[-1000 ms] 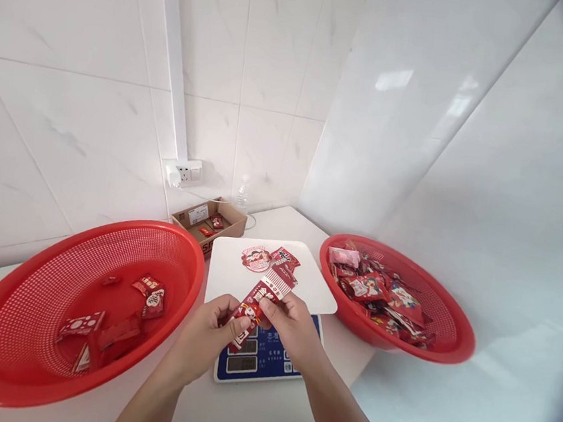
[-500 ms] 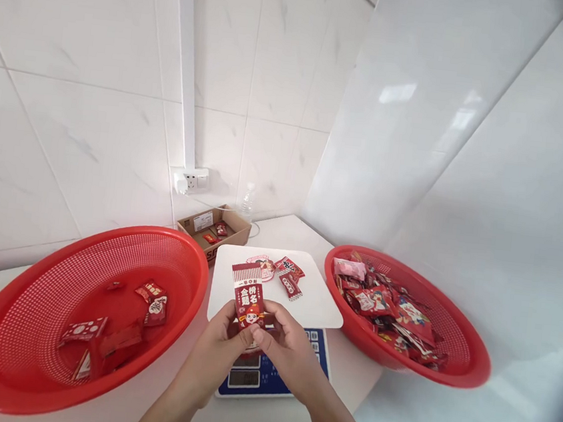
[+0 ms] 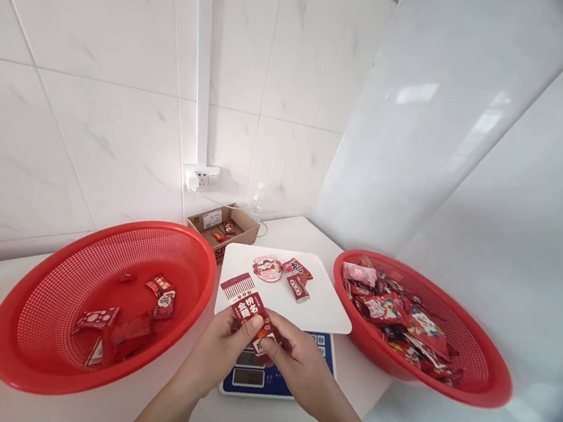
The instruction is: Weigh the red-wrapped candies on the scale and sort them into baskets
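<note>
My left hand [image 3: 219, 349] is closed on a red packet [image 3: 247, 305] with a striped top edge and white Chinese characters, tilted to the left over the scale's front. My right hand [image 3: 298, 360] pinches a small red wrapped candy [image 3: 261, 344] against the packet's lower end; whether it is inside or only against it I cannot tell. Both hands are in front of the white weighing plate [image 3: 316, 312] and above the blue scale base [image 3: 276, 385]. On the plate lie a round red cartoon cutout [image 3: 268, 269] and small red wrapped candies [image 3: 298, 286].
A red basket [image 3: 10, 350] at left holds several wrapped candies. Another red basket [image 3: 487, 384] at right is heaped with red packets. Behind the scale are a cardboard box [image 3: 244, 230] with candies, a clear bottle [image 3: 257, 198] and a wall socket [image 3: 207, 177].
The red packet has tilted left and lowered. My right thumb has moved down, and the small candy at the packet's lower end now shows. The view has shifted slightly left.
</note>
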Motion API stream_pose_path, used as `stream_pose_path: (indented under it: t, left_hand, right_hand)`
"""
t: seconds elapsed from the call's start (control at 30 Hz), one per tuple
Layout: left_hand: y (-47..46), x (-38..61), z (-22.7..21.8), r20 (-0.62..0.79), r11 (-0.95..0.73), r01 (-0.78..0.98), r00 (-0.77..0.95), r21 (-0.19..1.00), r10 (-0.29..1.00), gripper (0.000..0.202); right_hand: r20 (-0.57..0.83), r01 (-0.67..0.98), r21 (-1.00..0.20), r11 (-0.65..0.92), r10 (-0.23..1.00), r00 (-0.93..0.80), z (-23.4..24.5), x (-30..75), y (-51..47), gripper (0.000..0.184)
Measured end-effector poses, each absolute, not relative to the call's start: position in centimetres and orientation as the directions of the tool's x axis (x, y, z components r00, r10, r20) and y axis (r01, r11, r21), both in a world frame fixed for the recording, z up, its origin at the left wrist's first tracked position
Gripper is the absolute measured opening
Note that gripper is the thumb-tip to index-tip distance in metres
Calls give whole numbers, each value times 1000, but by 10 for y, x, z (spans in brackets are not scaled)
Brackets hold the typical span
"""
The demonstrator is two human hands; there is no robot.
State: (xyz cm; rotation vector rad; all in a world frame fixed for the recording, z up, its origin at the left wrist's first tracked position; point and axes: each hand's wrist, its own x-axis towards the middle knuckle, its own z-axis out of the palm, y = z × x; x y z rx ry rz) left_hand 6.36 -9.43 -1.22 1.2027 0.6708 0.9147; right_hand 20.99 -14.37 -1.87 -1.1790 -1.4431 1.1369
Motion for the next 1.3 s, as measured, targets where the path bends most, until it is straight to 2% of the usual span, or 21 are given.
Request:
stream_pose_path:
  t: [0.1,0.33,0.63,0.8,0.93,1.1,1.3]
  left_hand:
    - [-92,62,-14,50,72,-274,415,959,909,25]
    - [-88,55,-11,14,144,-392,371,908,929,33]
    - [-89,55,-5,-17,149,-477,269,866,963,31]
    - [-89,53,0,-47,154,-528,211,835,976,29]
    - [-89,53,2,-67,184,-546,227,817,972,33]
    - [-91,53,4,-83,213,-512,266,832,961,33]
    - [-88,50,-1,-55,154,-402,247,902,967,34]
  right_hand:
    - [80,151,-984,97,990,-114,-18,211,-146,40]
    - [-87,-42,-995,-94,984,-155,-12,208,-151,36]
    - [-19,90,-996,-17,1000,-23,-13,210,-147,35]
    - [-50,51,-997,-53,997,58,-9,210,-148,40]
    - [-52,29,-998,-55,994,101,-8,210,-149,37]
    - [-22,64,-997,-31,991,134,-9,211,-148,37]
    - [-7,154,-987,-35,984,177,-12,219,-144,36]
